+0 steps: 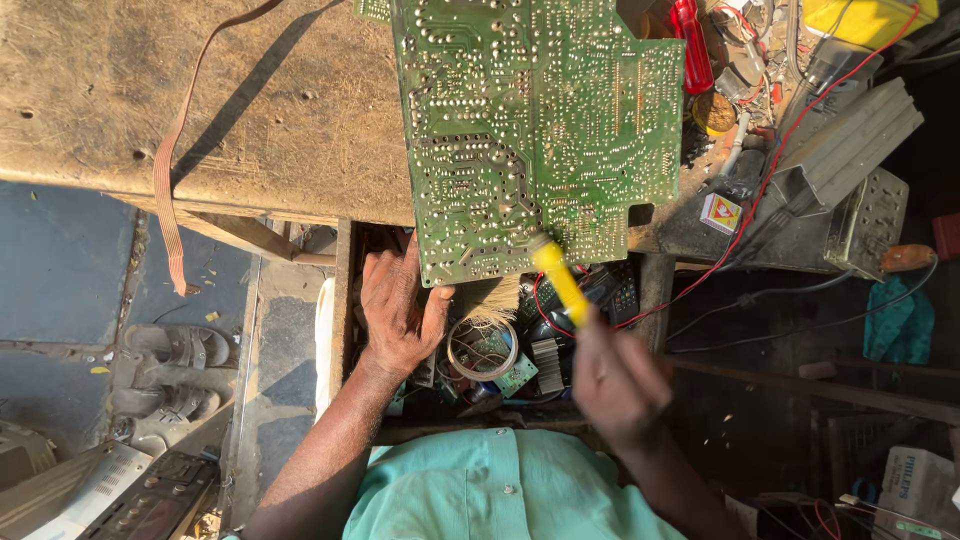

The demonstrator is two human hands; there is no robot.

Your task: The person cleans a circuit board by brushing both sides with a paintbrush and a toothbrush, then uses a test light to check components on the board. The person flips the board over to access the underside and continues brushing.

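Currently brushing solder side of green circuit board (530, 120), tilted over bench (200, 110) edge. Left hand (398, 312) gripping board's lower corner; right hand (615, 380) closed on yellow-handled brush (558, 280), blurred. Cleaning seemingly midway; extent remaining unclear.

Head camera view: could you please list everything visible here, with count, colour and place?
Printed circuit board: one, green, solder side up, overhanging the bench edge.
Wooden workbench: one, brown, worn, top.
Flat ribbon strap: one, tan, draped over the bench's edge.
Plastic-handled brush: one, yellow handle, at the board's lower edge.
Screwdriver: one, red handle, upper right.
Wire: red, right of board.
Open drawer of parts: one, below board.
Sandals: two, grey, floor left.
Shirt: one, turquoise.
Left hand: holds board's corner.
Right hand: grips brush; blurred.
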